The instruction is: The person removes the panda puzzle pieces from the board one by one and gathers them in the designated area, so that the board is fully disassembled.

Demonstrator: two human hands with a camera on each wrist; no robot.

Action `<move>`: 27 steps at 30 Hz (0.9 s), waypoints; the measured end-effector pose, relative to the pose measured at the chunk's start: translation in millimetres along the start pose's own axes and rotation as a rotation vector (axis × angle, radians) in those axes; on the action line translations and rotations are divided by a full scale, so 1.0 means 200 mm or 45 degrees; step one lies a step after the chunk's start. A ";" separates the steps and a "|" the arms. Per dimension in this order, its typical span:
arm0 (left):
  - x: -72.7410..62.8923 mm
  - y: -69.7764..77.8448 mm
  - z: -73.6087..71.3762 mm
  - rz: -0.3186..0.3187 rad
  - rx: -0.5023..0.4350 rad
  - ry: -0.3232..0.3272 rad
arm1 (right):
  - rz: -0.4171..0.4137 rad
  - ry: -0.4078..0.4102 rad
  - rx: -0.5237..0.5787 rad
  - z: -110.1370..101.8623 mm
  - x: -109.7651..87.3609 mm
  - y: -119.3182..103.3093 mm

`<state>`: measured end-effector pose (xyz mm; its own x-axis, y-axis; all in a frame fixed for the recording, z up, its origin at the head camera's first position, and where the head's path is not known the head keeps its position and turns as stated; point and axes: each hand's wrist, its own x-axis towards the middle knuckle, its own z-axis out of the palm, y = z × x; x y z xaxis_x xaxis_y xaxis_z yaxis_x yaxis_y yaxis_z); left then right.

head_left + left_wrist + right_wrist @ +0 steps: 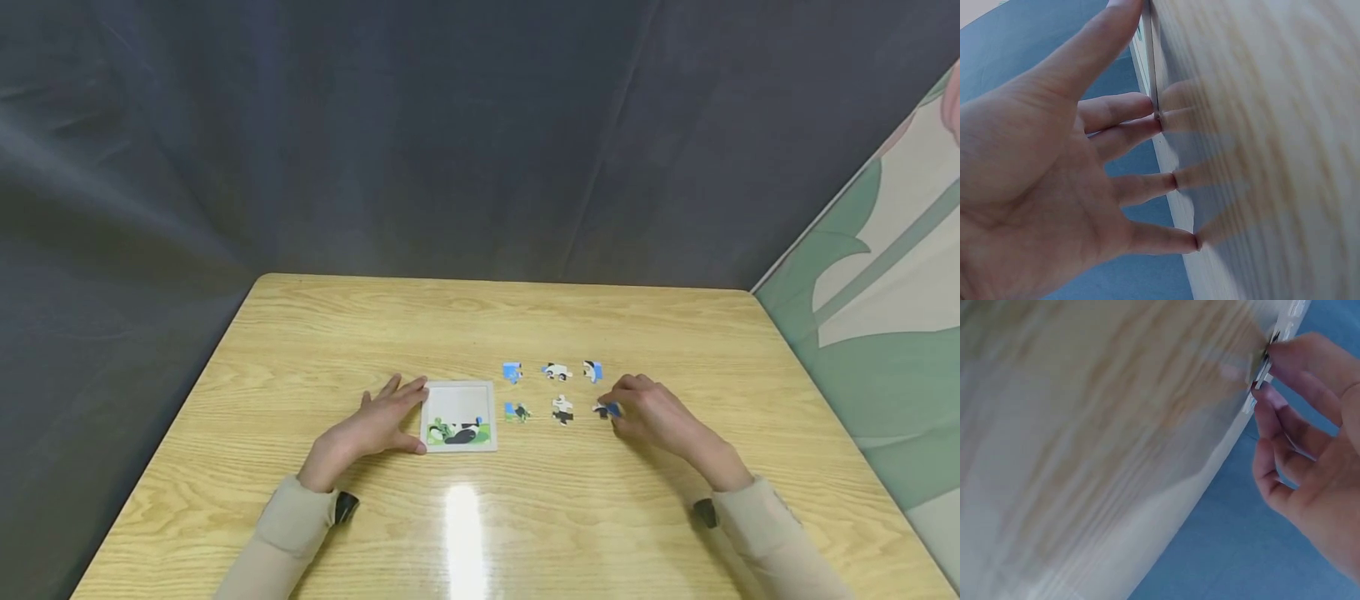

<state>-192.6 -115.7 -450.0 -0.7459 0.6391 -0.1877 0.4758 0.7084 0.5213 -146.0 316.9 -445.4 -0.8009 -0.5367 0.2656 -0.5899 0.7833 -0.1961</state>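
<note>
A square puzzle tray (459, 384) with a white rim lies on the table, its bottom part filled with green, black and white picture pieces. My left hand (381, 423) spreads its fingers at the tray's left side, thumb and fingertips touching the rim. In the left wrist view the fingers of the left hand (1079, 162) are nearly straight, tips down on the table and tray edge. To the right, my right hand (656, 417) pinches a blue, black and white jigsaw piece (606, 410) between thumb and finger. The right wrist view shows that piece (1263, 372) edge-on at the fingertips.
Between tray and right hand lie loose jigsaw pieces in two rows: a blue one (512, 372), a panda-face one (557, 372), a blue-and-white one (592, 371), a green-and-blue one (517, 412) and a white-and-black one (562, 409). A dark curtain (450, 150) hangs behind the wooden table (360, 325).
</note>
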 end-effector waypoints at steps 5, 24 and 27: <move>0.01 -0.01 0.00 -0.004 -0.005 0.005 | 0.075 -0.098 0.056 -0.03 0.00 -0.01; 0.01 0.01 0.00 -0.005 -0.027 0.015 | -0.134 -0.167 0.155 0.23 0.57 -0.75; 0.01 0.01 -0.01 -0.001 -0.036 0.012 | -0.135 -0.191 0.115 0.29 0.63 -0.80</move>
<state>-193.0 -112.9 -447.9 -0.7508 0.6355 -0.1802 0.4619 0.7000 0.5447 -158.3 106.1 -436.2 -0.7364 -0.6604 0.1469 -0.6729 0.6923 -0.2606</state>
